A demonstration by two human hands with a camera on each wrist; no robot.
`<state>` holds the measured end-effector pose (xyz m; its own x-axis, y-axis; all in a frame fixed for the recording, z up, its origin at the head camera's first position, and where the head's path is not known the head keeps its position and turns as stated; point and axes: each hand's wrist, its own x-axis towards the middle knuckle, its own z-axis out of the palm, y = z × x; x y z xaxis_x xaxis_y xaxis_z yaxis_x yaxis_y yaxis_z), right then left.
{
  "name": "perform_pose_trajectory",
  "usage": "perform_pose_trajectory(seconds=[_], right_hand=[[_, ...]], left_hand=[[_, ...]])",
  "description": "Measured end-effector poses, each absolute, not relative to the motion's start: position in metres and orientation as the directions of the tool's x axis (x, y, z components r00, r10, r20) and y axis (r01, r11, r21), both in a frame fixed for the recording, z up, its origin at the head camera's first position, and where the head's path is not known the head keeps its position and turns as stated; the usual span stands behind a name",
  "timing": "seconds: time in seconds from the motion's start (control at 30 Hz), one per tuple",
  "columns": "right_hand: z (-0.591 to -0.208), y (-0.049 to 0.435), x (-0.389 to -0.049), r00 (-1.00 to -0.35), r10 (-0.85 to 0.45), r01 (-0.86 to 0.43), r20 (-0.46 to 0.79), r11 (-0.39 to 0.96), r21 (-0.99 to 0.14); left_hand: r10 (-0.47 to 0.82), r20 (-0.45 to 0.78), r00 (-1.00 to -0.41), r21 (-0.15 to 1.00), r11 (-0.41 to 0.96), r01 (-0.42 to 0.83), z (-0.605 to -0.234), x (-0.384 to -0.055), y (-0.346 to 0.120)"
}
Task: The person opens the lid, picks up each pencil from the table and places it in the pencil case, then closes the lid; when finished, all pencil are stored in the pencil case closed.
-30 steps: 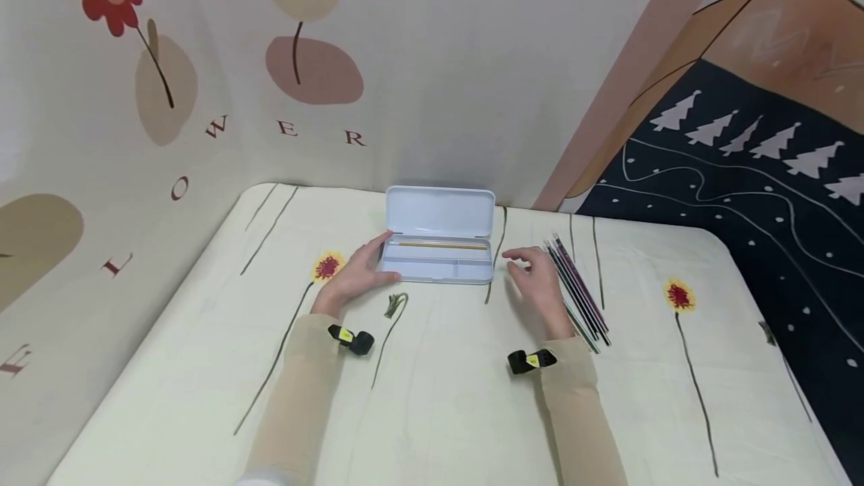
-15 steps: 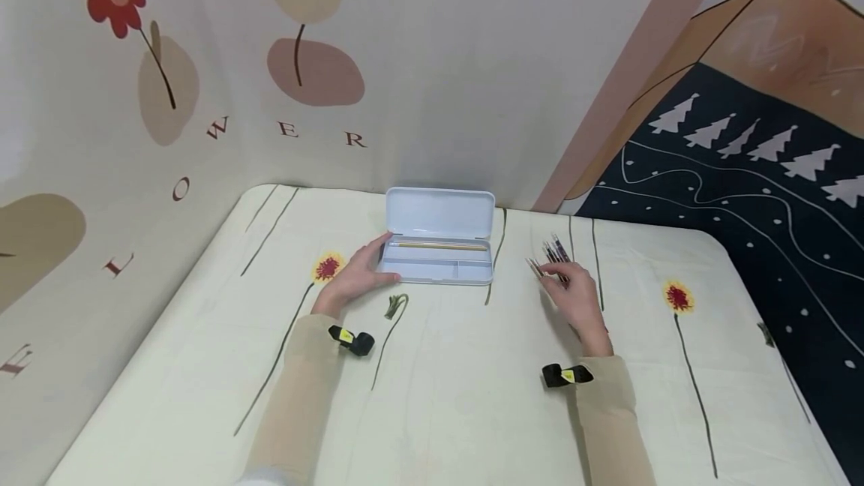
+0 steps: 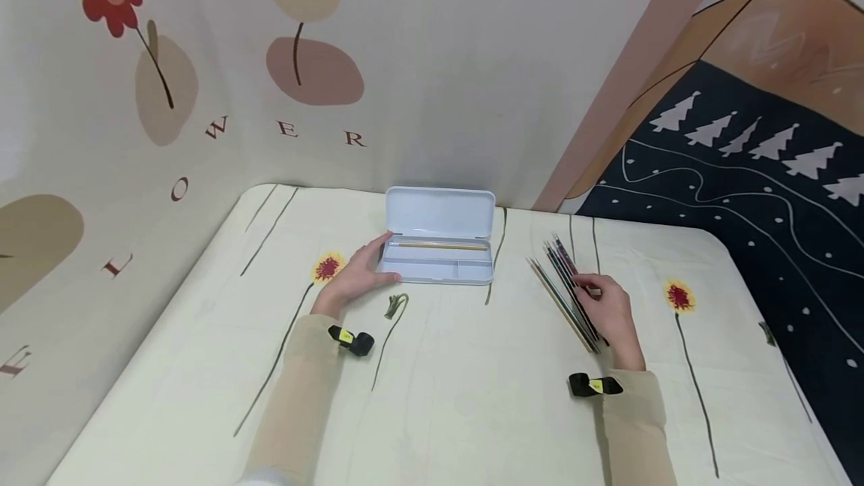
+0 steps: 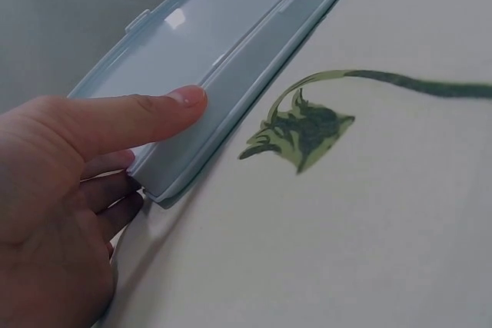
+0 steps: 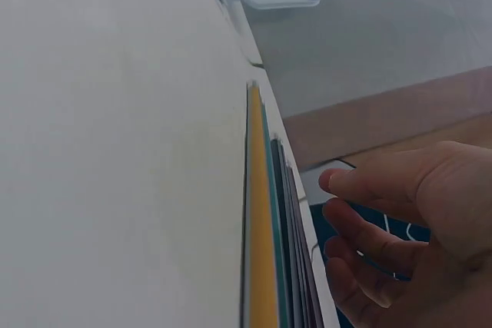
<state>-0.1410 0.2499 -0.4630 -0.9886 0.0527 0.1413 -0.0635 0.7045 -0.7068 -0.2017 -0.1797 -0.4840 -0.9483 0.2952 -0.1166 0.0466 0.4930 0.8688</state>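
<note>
My left hand (image 3: 354, 280) grips the left end of an open, pale blue pencil case (image 3: 421, 270). In the left wrist view its thumb (image 4: 173, 109) lies on the front wall and the other fingers are at the end. One yellowish pencil (image 3: 442, 246) lies in the case's back compartment. A loose, slanting bunch of several pencils (image 3: 556, 298) is on the cloth to the right. My right hand (image 3: 607, 313) is at the bunch's right side, fingers loosely bent. The right wrist view shows nothing between thumb and fingers, with a yellow pencil (image 5: 263, 228) among the nearby ones.
The case's lid (image 3: 440, 212) stands raised against the back, close to the printed wall hanging (image 3: 432, 96). A white cloth (image 3: 445, 396) with flower prints covers the table. Dark fabric with white trees (image 3: 742, 193) hangs at the right.
My right hand has moved right, from between the case and the pencils, across the bunch to its right side. More of the bunch's left pencils now show. The left hand stays on the case.
</note>
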Motion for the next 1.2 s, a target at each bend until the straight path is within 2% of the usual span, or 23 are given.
perform_pose_trajectory(seconds=[0.33, 0.53, 1.2], right_hand=[[-0.469, 0.266, -0.137, -0.987, 0.051, -0.063, 0.151, 0.745, -0.664], [-0.471, 0.272, -0.136, -0.994, 0.050, -0.031, 0.099, 0.728, -0.684], [-0.478, 0.269, -0.140, -0.993, 0.107, 0.041, 0.055, 0.730, -0.682]], left_hand=[[0.304, -0.104, -0.947, 0.869, 0.491, 0.063, -0.483, -0.203, -0.180], [0.307, -0.110, -0.945, 0.864, 0.499, 0.061, -0.483, -0.204, -0.180], [0.303, -0.129, -0.944, 0.874, 0.485, 0.036, -0.486, -0.204, -0.182]])
